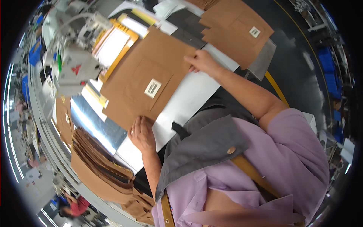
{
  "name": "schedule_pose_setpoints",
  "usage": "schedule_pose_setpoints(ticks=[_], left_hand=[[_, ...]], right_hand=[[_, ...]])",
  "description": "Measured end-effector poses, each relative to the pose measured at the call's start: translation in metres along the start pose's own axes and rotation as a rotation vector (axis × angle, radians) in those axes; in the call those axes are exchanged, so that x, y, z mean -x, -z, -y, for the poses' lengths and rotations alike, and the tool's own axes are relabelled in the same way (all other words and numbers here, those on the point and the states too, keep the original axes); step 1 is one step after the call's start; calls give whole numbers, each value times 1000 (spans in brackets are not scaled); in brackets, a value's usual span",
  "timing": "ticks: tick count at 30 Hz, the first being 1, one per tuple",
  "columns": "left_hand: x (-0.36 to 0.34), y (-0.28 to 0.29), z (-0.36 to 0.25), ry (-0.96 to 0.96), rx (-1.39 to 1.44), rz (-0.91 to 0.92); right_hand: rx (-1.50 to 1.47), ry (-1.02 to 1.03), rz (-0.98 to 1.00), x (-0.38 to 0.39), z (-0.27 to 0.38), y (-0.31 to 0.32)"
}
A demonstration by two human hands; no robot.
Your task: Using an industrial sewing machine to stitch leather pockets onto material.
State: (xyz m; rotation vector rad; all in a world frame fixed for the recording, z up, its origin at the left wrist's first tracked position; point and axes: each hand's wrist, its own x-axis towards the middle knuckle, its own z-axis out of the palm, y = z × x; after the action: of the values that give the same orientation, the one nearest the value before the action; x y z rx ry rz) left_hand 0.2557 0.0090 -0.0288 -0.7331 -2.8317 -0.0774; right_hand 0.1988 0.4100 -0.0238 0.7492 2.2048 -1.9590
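Observation:
A large brown fabric panel (147, 75) with a stitched pocket and a small white label (152, 87) lies flat on the white table (189, 102). My left hand (142, 134) presses flat on the panel's near corner, fingers together. My right hand (202, 62) rests on the panel's far edge, fingers curled over the fabric. Neither hand lifts the panel off the table.
A white sewing machine (73, 62) stands at the left, with an orange-framed template (113, 45) beside it. More brown panels (236, 28) lie at the back right. A stack of brown pieces (102, 160) hangs at the near left. Another person in red (75, 206) is below left.

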Motion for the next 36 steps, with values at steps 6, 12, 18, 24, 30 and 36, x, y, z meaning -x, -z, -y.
schedule_pose_setpoints(ticks=[6, 12, 18, 24, 30, 36], left_hand=[[-32, 38, -57, 88, -38, -21], [-67, 21, -73, 19, -61, -91], [-154, 49, -160, -118, 56, -191], [-229, 29, -277, -663, 198, -176], [-236, -18, -344, -972, 372, 137], [-226, -11, -347, -808, 633, 177]], right_hand=[[376, 403, -54, -23, 38, -12], [298, 609, -104, -39, 82, 20], [218, 706, -242, -35, 131, 167], [-304, 609, -366, 3, 70, 335], [-377, 339, -698, 5, -58, 417], [-246, 145, -725, 1, -110, 413]])
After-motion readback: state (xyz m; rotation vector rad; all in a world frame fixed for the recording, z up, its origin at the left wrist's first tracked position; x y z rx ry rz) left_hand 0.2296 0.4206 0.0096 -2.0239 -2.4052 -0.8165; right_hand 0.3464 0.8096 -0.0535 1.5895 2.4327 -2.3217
